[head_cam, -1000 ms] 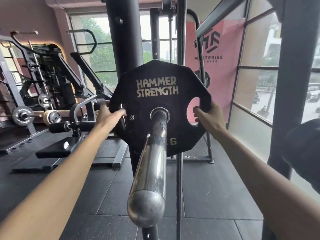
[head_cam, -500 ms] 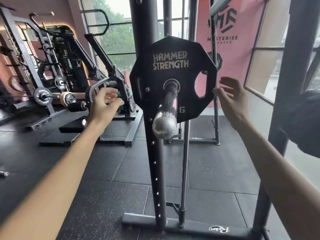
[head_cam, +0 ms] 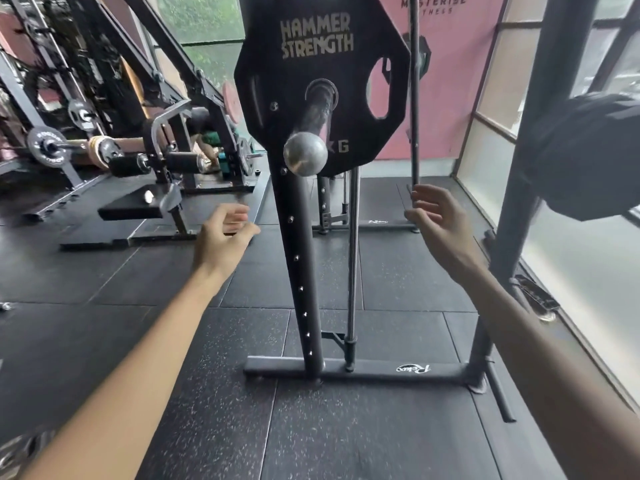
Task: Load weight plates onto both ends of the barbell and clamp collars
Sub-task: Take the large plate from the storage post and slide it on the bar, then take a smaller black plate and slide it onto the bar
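Note:
A black many-sided weight plate (head_cam: 311,64) marked HAMMER STRENGTH sits on the steel barbell sleeve (head_cam: 306,152), whose rounded end points at me. No collar shows on the sleeve. My left hand (head_cam: 223,237) hangs below and left of the plate, fingers loosely curled, holding nothing. Below and right of the plate, my right hand (head_cam: 440,216) has its fingers spread and is also empty. Neither hand touches the plate or the bar.
A black rack upright (head_cam: 301,271) with a floor base (head_cam: 363,370) stands straight ahead, a chrome guide rod (head_cam: 353,254) beside it. Another rack post (head_cam: 519,168) and a dark rounded thing (head_cam: 588,154) are at right by the windows. Machines and plates (head_cam: 46,147) crowd the left.
Both hands let go of the plate and dropped down below it. My view tilted down, so the plate and bar end now sit higher in frame.

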